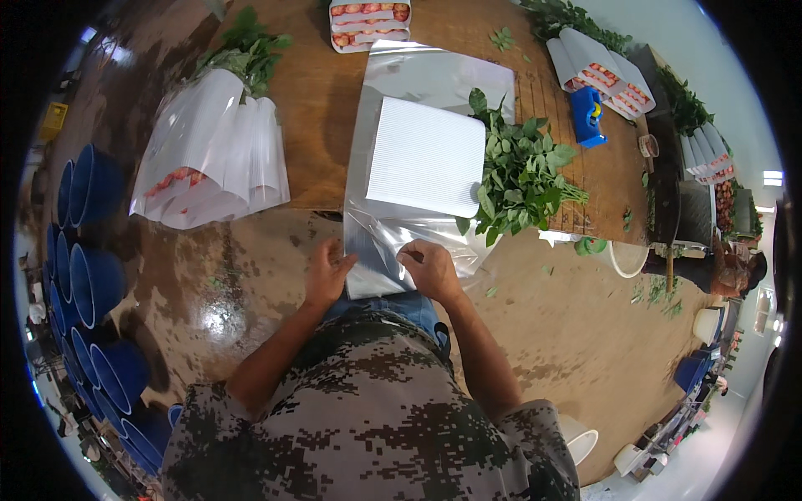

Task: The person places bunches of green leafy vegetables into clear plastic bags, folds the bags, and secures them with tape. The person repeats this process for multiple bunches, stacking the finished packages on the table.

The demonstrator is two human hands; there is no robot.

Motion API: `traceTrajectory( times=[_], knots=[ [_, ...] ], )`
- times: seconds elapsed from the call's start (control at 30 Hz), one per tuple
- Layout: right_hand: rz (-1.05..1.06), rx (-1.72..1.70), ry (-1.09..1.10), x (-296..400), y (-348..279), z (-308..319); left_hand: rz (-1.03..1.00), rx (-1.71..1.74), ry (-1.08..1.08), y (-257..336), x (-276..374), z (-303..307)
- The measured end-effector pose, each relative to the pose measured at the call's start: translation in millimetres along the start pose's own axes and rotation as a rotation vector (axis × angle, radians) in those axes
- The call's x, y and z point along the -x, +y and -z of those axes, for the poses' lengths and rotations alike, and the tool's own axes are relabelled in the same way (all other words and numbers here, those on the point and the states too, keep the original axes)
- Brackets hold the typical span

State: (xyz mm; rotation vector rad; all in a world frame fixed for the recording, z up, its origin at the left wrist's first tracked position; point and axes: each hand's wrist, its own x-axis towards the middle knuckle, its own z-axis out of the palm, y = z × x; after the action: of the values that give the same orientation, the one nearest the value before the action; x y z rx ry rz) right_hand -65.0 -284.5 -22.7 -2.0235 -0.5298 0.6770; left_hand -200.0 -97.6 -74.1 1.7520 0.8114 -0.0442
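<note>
A bunch of stems wrapped in white corrugated cardboard (427, 156) lies on clear plastic film (432, 72) at the table's front edge. Its green leaves and stems (520, 172) stick out to the right. The near part of the film hangs over the edge towards my body. My right hand (432, 270) pinches this hanging film between thumb and fingers. At the film's left edge is my left hand (327, 273), its thumb and fingers apart, with nothing seen in it. The flower heads of this bunch are hidden by the cardboard.
Wrapped bouquets (213, 156) lie left on the wooden table (313, 125); more wrapped flowers (369, 25) are at the back. A blue tape dispenser (586, 118) stands right. Several blue buckets (97, 285) line the left floor. A person (730, 269) is at far right.
</note>
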Motion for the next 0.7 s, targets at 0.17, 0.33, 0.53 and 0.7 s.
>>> traceTrajectory(
  times=[0.17,0.33,0.53,0.7],
  knots=[
    [-0.042,0.01,-0.064,-5,-13,-2,-0.042,0.792,-0.471,16,-5,-13],
    [-0.117,-0.045,-0.093,3,-26,0,0.257,0.683,-0.384,33,-6,-5],
    [0.139,0.449,0.224,43,-12,-4,0.291,0.824,-0.385,65,-7,4],
    [0.135,0.564,0.583,66,20,34,0.142,0.724,-0.199,105,-2,15]
  ],
)
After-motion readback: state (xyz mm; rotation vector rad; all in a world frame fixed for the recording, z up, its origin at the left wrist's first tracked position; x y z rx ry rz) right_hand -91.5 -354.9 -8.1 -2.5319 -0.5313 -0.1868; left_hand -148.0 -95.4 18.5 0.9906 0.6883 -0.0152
